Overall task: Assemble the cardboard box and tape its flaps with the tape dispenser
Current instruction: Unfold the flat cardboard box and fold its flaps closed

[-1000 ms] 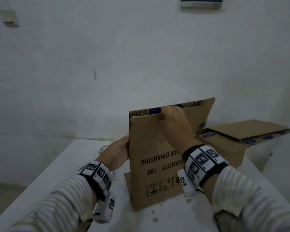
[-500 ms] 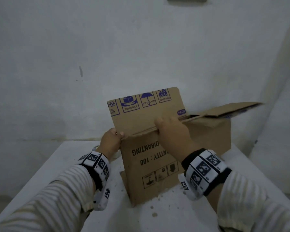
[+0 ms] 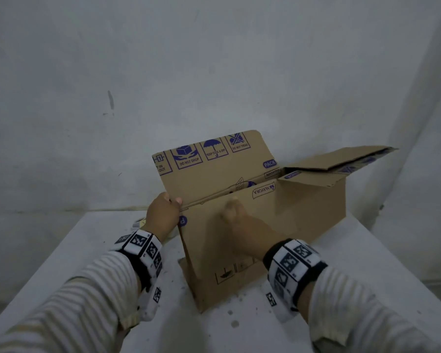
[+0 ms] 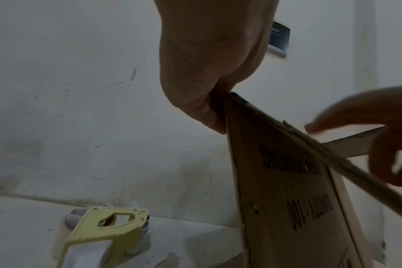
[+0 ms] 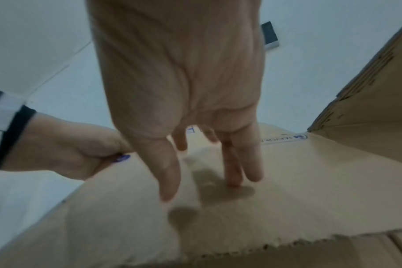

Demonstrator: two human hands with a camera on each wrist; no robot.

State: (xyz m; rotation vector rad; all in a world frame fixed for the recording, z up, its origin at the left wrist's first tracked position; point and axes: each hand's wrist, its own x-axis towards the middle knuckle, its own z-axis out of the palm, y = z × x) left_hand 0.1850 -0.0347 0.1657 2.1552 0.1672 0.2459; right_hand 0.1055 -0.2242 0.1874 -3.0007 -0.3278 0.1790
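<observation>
A brown cardboard box (image 3: 298,215) with purple print stands on the white table (image 3: 61,271), half opened. Its far flap (image 3: 214,164) stands up and its near flap (image 3: 252,233) is folded towards me. My left hand (image 3: 164,215) pinches the box's left top corner (image 4: 227,101). My right hand (image 3: 233,212), blurred, lies with straight fingers (image 5: 232,174) on the near flap (image 5: 264,199). The yellow and white tape dispenser (image 4: 99,235) lies on the table left of the box, mostly hidden behind my left wrist in the head view.
The grey-white wall (image 3: 214,72) runs close behind the table. A right-hand flap (image 3: 341,161) of the box sticks out towards the wall corner. Small dark specks lie on the table in front of the box.
The flat box has been pulled open into shape and lowered. My right hand left the top edge and now lies flat on the near flap. My left hand moved up to the corner.
</observation>
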